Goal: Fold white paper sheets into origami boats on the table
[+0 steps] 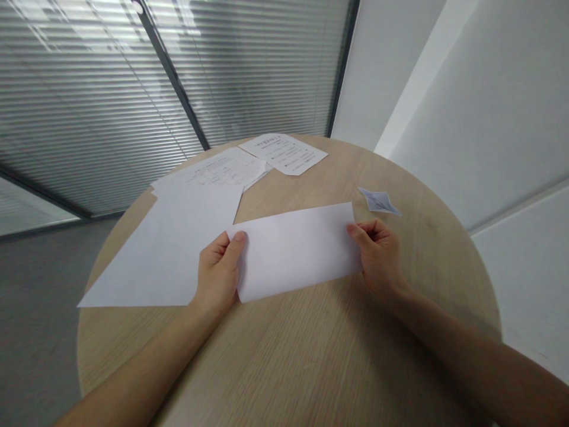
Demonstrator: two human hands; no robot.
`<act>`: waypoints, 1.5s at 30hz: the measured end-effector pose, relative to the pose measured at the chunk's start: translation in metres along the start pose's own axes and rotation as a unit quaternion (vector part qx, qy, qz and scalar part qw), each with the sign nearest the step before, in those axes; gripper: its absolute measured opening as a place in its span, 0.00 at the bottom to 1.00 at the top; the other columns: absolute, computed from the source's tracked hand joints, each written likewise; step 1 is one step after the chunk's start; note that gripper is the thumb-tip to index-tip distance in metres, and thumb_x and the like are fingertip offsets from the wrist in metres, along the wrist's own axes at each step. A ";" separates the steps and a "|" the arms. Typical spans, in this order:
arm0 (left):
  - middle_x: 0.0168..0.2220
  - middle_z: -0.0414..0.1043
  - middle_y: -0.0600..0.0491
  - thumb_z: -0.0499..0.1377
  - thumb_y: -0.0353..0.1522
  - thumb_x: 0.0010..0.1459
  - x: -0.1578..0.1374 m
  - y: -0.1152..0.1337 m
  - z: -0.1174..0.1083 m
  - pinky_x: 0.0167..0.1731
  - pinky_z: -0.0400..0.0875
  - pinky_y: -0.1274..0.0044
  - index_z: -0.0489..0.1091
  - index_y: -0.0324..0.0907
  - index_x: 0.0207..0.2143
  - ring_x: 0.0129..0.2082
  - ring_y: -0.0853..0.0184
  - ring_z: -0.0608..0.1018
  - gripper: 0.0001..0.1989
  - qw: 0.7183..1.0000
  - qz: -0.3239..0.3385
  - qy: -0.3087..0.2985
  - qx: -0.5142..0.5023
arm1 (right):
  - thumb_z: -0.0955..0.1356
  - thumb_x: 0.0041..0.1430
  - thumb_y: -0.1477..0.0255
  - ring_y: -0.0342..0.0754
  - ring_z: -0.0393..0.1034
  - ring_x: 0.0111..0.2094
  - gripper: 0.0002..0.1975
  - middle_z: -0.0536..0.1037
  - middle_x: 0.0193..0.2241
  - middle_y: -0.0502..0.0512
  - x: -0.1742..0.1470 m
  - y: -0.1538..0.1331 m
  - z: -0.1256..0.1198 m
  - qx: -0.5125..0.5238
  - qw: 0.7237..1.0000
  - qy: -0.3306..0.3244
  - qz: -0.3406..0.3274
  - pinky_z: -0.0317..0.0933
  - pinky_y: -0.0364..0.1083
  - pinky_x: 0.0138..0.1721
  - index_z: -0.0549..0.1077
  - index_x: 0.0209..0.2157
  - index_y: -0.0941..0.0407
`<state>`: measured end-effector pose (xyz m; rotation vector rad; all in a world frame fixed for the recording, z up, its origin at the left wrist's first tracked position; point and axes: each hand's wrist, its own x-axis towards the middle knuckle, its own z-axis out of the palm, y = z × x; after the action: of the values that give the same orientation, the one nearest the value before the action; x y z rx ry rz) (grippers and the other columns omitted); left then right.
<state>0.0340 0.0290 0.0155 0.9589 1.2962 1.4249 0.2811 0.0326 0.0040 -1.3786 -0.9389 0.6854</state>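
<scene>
A white sheet of paper [297,252], seemingly folded along its lower edge, is held up above the table between my two hands. My left hand [220,267] pinches its left end, thumb on the near face and fingers behind. At the right end, my right hand [377,252] grips the paper between thumb and curled fingers. Beyond my right hand a small folded paper piece [380,201] lies on the wood. A large blank white sheet [178,249] rests flat to the left, partly behind my left hand and forearm.
Printed sheets [284,153] and a sheet with a printed table [226,169] overlap at the far side of the round wooden table [284,356]. Behind it are windows with blinds [262,71]. White walls [502,101] stand to the right.
</scene>
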 end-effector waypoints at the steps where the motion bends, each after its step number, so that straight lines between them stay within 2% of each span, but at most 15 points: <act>1: 0.24 0.74 0.56 0.65 0.42 0.50 0.000 0.000 0.000 0.18 0.63 0.80 0.73 0.43 0.31 0.20 0.70 0.71 0.12 1.000 0.001 -0.001 0.000 | 0.72 0.47 0.64 0.41 0.58 0.22 0.12 0.67 0.20 0.45 0.000 0.000 0.000 0.002 1.000 0.002 0.000 0.52 0.43 0.24 0.68 0.21 0.55; 12: 0.24 0.74 0.55 0.64 0.43 0.51 0.001 -0.002 -0.001 0.19 0.63 0.79 0.73 0.43 0.31 0.23 0.67 0.74 0.13 1.000 0.012 0.005 0.018 | 0.72 0.47 0.64 0.41 0.58 0.22 0.12 0.68 0.19 0.45 -0.001 -0.003 0.000 0.002 1.000 0.000 -0.001 0.52 0.43 0.24 0.68 0.21 0.55; 28: 0.24 0.72 0.57 0.63 0.43 0.52 0.000 -0.003 -0.003 0.18 0.61 0.80 0.72 0.43 0.30 0.20 0.71 0.69 0.12 0.998 0.023 0.032 0.050 | 0.72 0.46 0.65 0.42 0.61 0.22 0.12 0.70 0.21 0.47 -0.001 -0.005 0.001 0.003 1.000 -0.001 -0.016 0.55 0.43 0.25 0.66 0.20 0.54; 32: 0.24 0.72 0.57 0.63 0.43 0.53 0.001 -0.002 -0.004 0.19 0.61 0.80 0.73 0.43 0.30 0.21 0.71 0.69 0.13 0.997 0.031 0.035 0.060 | 0.74 0.44 0.65 0.43 0.64 0.23 0.12 0.72 0.23 0.47 -0.001 -0.005 0.001 0.030 0.999 -0.005 -0.010 0.58 0.43 0.25 0.69 0.28 0.54; 36: 0.25 0.72 0.56 0.62 0.43 0.53 0.001 -0.002 -0.004 0.19 0.60 0.80 0.73 0.43 0.31 0.21 0.70 0.68 0.13 0.996 0.034 0.040 0.075 | 0.74 0.44 0.64 0.44 0.68 0.25 0.17 0.75 0.25 0.48 -0.002 -0.005 0.002 0.062 0.998 -0.031 0.007 0.61 0.44 0.27 0.72 0.38 0.54; 41: 0.25 0.71 0.56 0.63 0.44 0.52 0.003 -0.003 -0.006 0.19 0.60 0.80 0.73 0.43 0.30 0.22 0.70 0.68 0.13 0.996 0.040 0.041 0.074 | 0.74 0.45 0.62 0.46 0.71 0.28 0.14 0.79 0.30 0.53 -0.003 -0.003 0.002 0.060 0.997 -0.034 0.028 0.63 0.45 0.29 0.77 0.32 0.55; 45: 0.24 0.70 0.56 0.63 0.45 0.52 0.003 -0.003 -0.005 0.19 0.60 0.80 0.73 0.43 0.29 0.22 0.69 0.68 0.14 0.995 0.045 0.039 0.083 | 0.73 0.45 0.61 0.46 0.69 0.27 0.13 0.79 0.28 0.53 -0.001 -0.001 0.001 0.034 0.999 -0.031 0.029 0.61 0.45 0.27 0.77 0.30 0.55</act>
<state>0.0290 0.0306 0.0119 1.0927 1.4631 1.4545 0.2794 0.0318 0.0049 -1.3348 -0.9192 0.8006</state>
